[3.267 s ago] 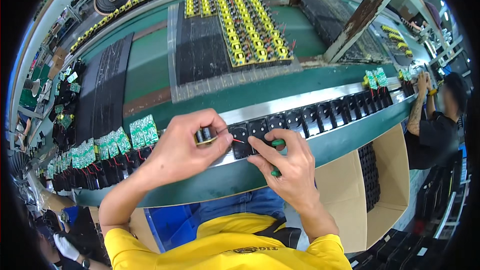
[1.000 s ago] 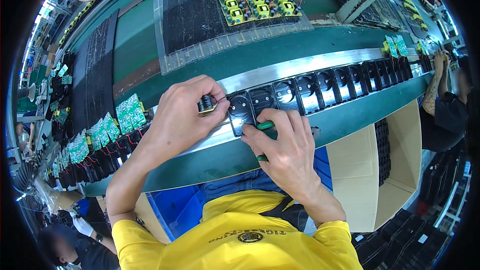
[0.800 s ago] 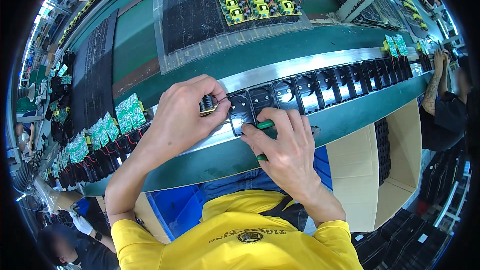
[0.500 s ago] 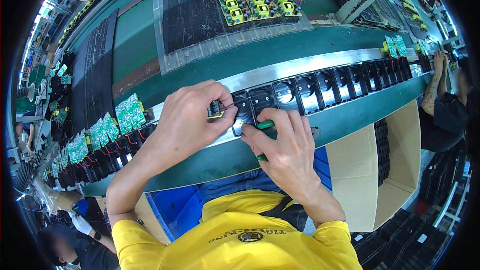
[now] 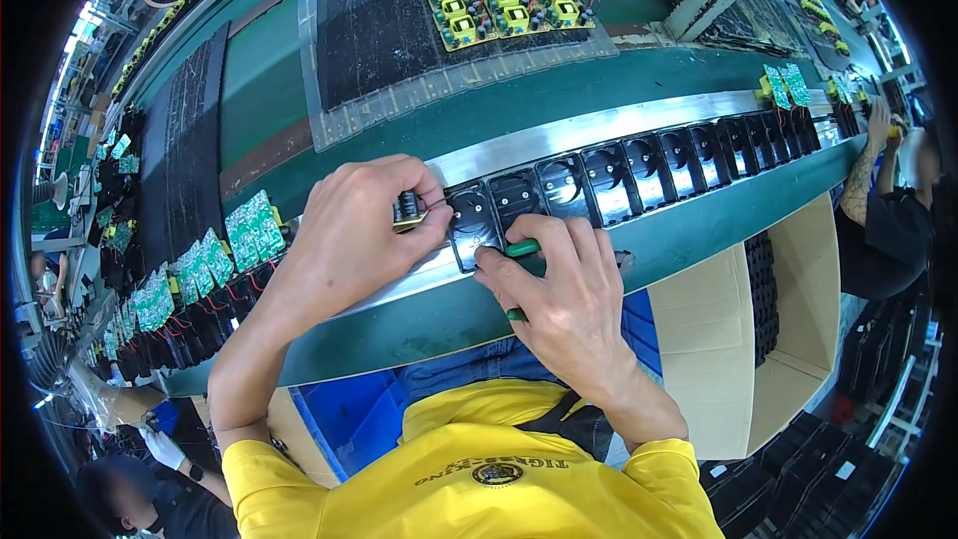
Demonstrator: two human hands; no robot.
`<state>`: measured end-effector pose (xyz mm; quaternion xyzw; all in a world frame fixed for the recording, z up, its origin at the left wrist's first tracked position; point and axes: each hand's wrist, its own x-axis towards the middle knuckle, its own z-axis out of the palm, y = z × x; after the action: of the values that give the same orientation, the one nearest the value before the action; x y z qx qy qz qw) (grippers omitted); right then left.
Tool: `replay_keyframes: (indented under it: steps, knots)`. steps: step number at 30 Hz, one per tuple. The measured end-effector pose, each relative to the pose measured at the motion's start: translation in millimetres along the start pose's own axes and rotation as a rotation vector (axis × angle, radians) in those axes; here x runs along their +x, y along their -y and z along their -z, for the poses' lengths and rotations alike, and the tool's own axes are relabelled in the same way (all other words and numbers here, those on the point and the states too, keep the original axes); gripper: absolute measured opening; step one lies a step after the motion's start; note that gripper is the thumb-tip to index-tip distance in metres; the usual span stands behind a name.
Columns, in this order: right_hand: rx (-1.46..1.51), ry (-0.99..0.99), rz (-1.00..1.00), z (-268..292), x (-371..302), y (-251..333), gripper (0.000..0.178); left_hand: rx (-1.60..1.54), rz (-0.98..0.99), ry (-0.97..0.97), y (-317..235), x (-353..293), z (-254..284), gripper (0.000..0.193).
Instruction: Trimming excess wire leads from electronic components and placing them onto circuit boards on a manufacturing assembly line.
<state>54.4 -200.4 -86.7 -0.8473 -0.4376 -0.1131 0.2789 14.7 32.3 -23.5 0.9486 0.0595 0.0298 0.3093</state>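
Note:
My left hand (image 5: 364, 225) pinches a small circuit board (image 5: 407, 212) with dark round parts, its fingertips close to the left end of a row of black plastic cases. Thin dark wire shows between those fingertips and the nearest black case (image 5: 473, 223), an open shell with small shiny spots inside. My right hand (image 5: 567, 284) is closed round a hand tool with green handles (image 5: 522, 249); its working end is hidden. The right thumb and fingertips rest at the lower edge of that same case.
More black cases (image 5: 611, 180) run right along a metal strip (image 5: 559, 136). Cases with upright green boards (image 5: 254, 230) stand at left. Yellow-topped boards (image 5: 514, 17) lie beyond. A cardboard box (image 5: 704, 359) and blue bin (image 5: 349, 414) sit below the bench edge; co-workers are on both sides.
My left hand has moved slightly left with the circuit board, uncovering more of the nearest case. My right hand keeps its grip at the case's lower edge. The whole view has shifted slightly.

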Motion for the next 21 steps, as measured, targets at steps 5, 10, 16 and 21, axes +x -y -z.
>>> replay_keyframes:
  steps: [5,10,16,21]
  knots:
    - [-0.007,0.006,0.0,0.0,0.0,0.3,0.02,0.006,-0.004,0.023,-3.2,2.3,-3.4,0.01]
    - [0.072,-0.01,0.018,8.7,5.0,1.0,0.027,0.02,-0.062,0.047,1.7,2.2,-3.5,0.01]
    - [0.855,-0.051,-0.263,56.0,35.0,10.9,0.036,0.067,-0.291,0.096,20.5,-0.5,4.5,0.007]
    - [1.487,-0.261,-0.38,22.9,76.4,3.9,0.028,0.236,-0.494,0.094,32.0,4.3,6.5,0.009]
